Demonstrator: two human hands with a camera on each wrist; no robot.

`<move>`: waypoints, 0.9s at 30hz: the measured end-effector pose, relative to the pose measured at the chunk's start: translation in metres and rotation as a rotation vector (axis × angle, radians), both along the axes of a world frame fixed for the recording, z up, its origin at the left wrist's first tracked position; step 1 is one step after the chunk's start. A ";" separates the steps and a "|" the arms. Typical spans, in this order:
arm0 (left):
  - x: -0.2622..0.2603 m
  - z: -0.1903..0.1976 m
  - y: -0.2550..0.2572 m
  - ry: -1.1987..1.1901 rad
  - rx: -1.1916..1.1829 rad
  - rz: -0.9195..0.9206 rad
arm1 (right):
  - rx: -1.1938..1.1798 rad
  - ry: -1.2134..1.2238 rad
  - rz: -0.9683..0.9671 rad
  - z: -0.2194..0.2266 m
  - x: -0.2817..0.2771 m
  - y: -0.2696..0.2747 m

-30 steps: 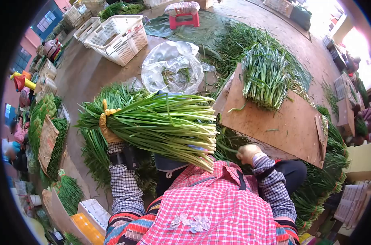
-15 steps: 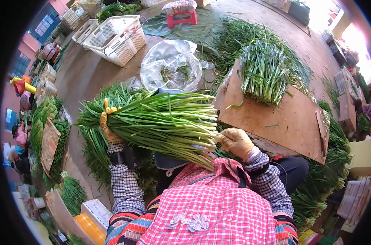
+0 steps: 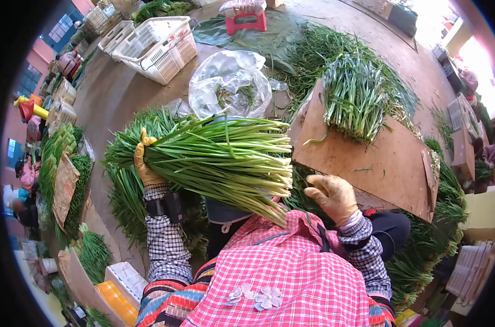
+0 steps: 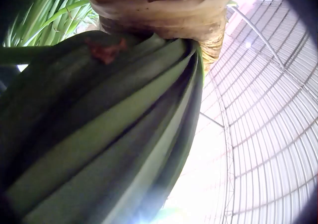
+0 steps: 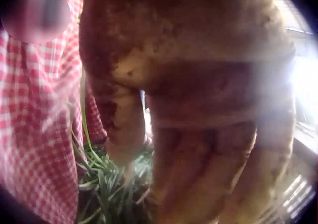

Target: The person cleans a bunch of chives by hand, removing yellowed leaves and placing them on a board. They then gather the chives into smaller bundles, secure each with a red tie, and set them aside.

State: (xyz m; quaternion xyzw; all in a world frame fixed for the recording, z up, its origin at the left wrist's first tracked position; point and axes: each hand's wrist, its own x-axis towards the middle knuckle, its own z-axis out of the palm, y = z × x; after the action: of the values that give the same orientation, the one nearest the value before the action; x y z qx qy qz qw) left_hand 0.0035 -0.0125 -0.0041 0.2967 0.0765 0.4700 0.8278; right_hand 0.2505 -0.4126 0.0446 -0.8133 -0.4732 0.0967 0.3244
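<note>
A thick bunch of garlic chives (image 3: 225, 163) lies sideways before me, leaves to the left and pale stem ends to the right. My gloved left hand (image 3: 145, 163) grips it around the leafy end; in the left wrist view broad green leaves (image 4: 114, 129) run out from under the glove (image 4: 159, 17). Just right of the stem ends is my gloved right hand (image 3: 334, 199), fingers loosely bent and nothing between them. The right wrist view has its fingers (image 5: 198, 169) hanging above loose greens (image 5: 112, 189), beside the pink checked apron (image 5: 37, 119).
At right, a brown board (image 3: 367, 169) bears a pile of chives (image 3: 356, 98). Ahead lie a clear plastic bag (image 3: 230, 84) and a white crate (image 3: 160, 52). A red stool (image 3: 246, 20) stands farther back. More chives (image 3: 125, 191) lie under my left arm.
My right hand came up from beside my lap to the stem ends, then drew back a little to the right, its fingers looser. The left hand keeps its grip on the bunch.
</note>
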 end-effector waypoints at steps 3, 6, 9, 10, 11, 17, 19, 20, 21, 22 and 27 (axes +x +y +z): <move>0.005 0.011 -0.010 0.026 -0.016 0.017 | 0.019 -0.113 0.053 0.021 -0.016 0.036; 0.005 0.012 -0.012 0.047 -0.013 0.049 | -0.015 -0.128 0.057 -0.010 -0.014 0.052; -0.002 0.010 -0.007 0.095 -0.017 0.070 | 0.122 0.152 0.046 -0.015 -0.014 0.047; -0.001 0.009 -0.006 0.086 -0.013 0.054 | 0.107 0.170 0.028 -0.019 -0.013 0.043; 0.001 0.008 -0.006 0.070 -0.033 0.069 | 0.092 0.184 0.007 -0.027 -0.010 0.037; 0.000 0.004 -0.008 0.174 -0.044 0.154 | -0.587 -0.047 0.006 -0.044 0.020 -0.017; 0.004 0.002 -0.008 0.161 -0.062 0.139 | -0.889 -0.075 0.033 -0.041 0.018 -0.029; 0.004 0.003 -0.008 0.144 -0.075 0.129 | -0.612 -0.017 0.024 -0.048 0.019 -0.032; 0.001 0.002 -0.010 0.134 -0.091 0.123 | -0.337 0.046 0.020 -0.053 0.016 -0.030; -0.001 0.001 -0.011 0.146 -0.090 0.124 | -0.060 0.111 0.015 -0.056 0.013 -0.028; 0.004 0.008 -0.015 0.123 -0.085 0.099 | 0.021 -0.329 0.170 0.032 -0.018 0.022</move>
State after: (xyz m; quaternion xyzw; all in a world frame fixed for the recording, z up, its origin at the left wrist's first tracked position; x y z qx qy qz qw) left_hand 0.0079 -0.0271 0.0034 0.2855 0.1614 0.4876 0.8091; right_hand 0.2326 -0.3903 0.0761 -0.7717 -0.5880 -0.0153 0.2420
